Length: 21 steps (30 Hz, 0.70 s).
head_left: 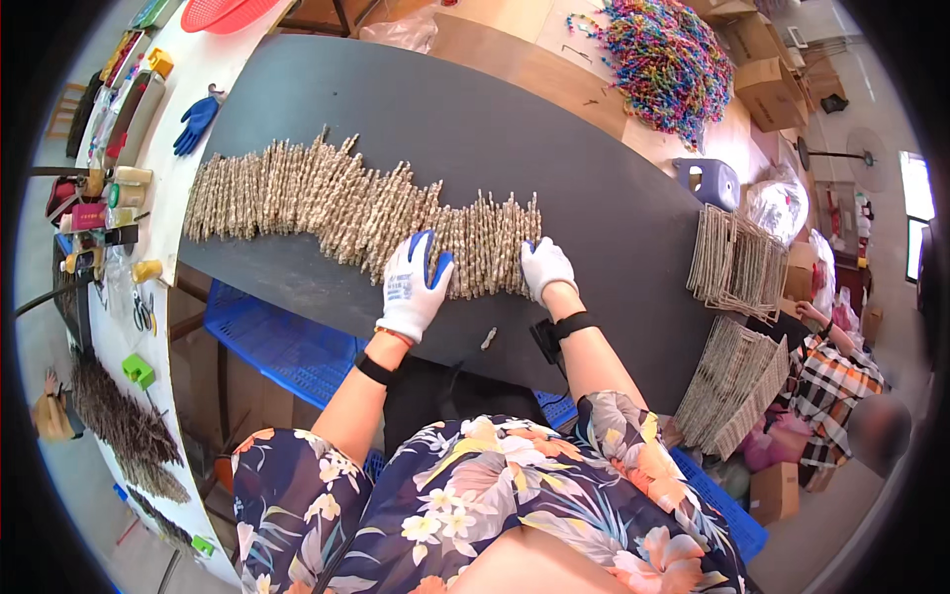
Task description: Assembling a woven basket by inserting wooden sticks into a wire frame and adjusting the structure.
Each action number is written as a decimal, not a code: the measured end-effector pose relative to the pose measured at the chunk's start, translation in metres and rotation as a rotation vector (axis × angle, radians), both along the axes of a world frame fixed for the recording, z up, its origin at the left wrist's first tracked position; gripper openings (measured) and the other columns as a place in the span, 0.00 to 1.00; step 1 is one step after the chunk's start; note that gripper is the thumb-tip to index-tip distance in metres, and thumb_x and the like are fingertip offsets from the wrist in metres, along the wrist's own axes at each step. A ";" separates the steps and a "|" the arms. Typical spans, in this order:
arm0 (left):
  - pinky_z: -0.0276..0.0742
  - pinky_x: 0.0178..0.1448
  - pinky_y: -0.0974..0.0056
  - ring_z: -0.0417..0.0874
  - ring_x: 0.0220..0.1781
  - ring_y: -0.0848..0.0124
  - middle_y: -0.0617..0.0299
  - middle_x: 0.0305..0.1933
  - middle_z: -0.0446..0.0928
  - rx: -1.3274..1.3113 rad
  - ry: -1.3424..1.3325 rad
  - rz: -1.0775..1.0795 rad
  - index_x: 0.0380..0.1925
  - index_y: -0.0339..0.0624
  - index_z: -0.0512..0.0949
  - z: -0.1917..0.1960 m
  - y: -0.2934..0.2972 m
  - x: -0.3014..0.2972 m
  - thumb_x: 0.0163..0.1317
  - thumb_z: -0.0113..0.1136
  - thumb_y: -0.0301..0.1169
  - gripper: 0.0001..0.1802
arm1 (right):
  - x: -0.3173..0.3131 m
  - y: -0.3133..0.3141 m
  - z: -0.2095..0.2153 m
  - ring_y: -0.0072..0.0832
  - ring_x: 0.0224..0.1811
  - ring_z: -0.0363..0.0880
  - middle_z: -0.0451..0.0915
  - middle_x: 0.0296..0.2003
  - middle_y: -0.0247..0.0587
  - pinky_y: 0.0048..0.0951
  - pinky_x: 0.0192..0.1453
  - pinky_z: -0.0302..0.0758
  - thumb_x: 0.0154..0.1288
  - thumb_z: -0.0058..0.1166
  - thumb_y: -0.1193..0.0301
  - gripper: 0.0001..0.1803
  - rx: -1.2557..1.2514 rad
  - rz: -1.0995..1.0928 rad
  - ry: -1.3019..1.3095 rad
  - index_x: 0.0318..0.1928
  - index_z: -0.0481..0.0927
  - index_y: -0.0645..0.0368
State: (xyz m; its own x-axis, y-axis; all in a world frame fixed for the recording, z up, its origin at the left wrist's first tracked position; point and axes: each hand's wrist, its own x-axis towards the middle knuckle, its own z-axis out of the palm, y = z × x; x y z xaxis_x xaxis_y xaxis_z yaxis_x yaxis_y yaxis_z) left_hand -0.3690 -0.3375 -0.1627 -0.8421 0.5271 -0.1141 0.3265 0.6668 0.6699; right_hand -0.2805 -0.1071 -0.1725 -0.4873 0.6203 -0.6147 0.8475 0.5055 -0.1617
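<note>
Gloved left hand (414,287) and right hand (543,267) lie flat and unclenched on the row of twisted paper sticks (346,203) along the dark board (594,198), apparently evening them; next probably squaring the near ends.

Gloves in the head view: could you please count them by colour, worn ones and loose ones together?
White gloves with blue palms, worn: 2, on the left hand and the right hand, both resting on the row of twisted paper sticks.
Blue glove, loose on the white side table: 1
Total: 3
</note>
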 end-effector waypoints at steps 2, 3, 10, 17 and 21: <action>0.43 0.82 0.40 0.58 0.79 0.43 0.35 0.76 0.61 -0.236 0.164 -0.163 0.75 0.35 0.59 -0.011 -0.008 0.011 0.66 0.56 0.60 0.49 | 0.000 -0.002 -0.001 0.54 0.60 0.80 0.80 0.55 0.62 0.48 0.65 0.75 0.77 0.39 0.48 0.31 0.032 -0.013 0.002 0.58 0.74 0.65; 0.37 0.83 0.39 0.53 0.81 0.41 0.34 0.78 0.57 -0.286 0.217 -0.196 0.77 0.34 0.56 -0.017 -0.008 0.020 0.65 0.56 0.62 0.52 | 0.002 -0.002 -0.002 0.54 0.60 0.79 0.80 0.56 0.63 0.49 0.65 0.75 0.77 0.38 0.48 0.31 0.029 -0.014 0.017 0.59 0.74 0.64; 0.24 0.82 0.33 0.36 0.83 0.31 0.24 0.81 0.38 -0.312 0.132 -0.249 0.79 0.33 0.48 -0.050 0.023 0.055 0.63 0.56 0.66 0.59 | 0.006 -0.004 -0.006 0.56 0.61 0.78 0.79 0.57 0.64 0.50 0.66 0.74 0.77 0.38 0.47 0.32 0.058 -0.027 0.008 0.61 0.72 0.64; 0.33 0.83 0.38 0.41 0.83 0.34 0.27 0.81 0.41 -0.334 -0.042 -0.271 0.80 0.41 0.48 -0.036 0.033 0.051 0.62 0.59 0.66 0.58 | 0.017 -0.001 -0.008 0.54 0.62 0.78 0.79 0.58 0.63 0.48 0.67 0.73 0.76 0.40 0.47 0.32 0.017 -0.073 0.044 0.62 0.74 0.62; 0.43 0.82 0.41 0.54 0.80 0.42 0.40 0.79 0.56 -0.152 0.047 -0.153 0.77 0.43 0.58 -0.035 0.028 0.036 0.63 0.58 0.64 0.51 | 0.024 0.007 -0.013 0.54 0.60 0.78 0.81 0.56 0.60 0.46 0.65 0.73 0.76 0.43 0.47 0.31 -0.025 -0.112 0.119 0.61 0.76 0.61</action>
State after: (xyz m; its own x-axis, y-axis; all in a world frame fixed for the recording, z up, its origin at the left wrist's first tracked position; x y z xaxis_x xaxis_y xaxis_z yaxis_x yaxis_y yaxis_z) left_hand -0.3328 -0.3094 -0.1973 -0.7602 0.6284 -0.1647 0.4598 0.6996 0.5469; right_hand -0.2568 -0.0998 -0.1854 -0.4862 0.6601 -0.5726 0.8724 0.4039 -0.2751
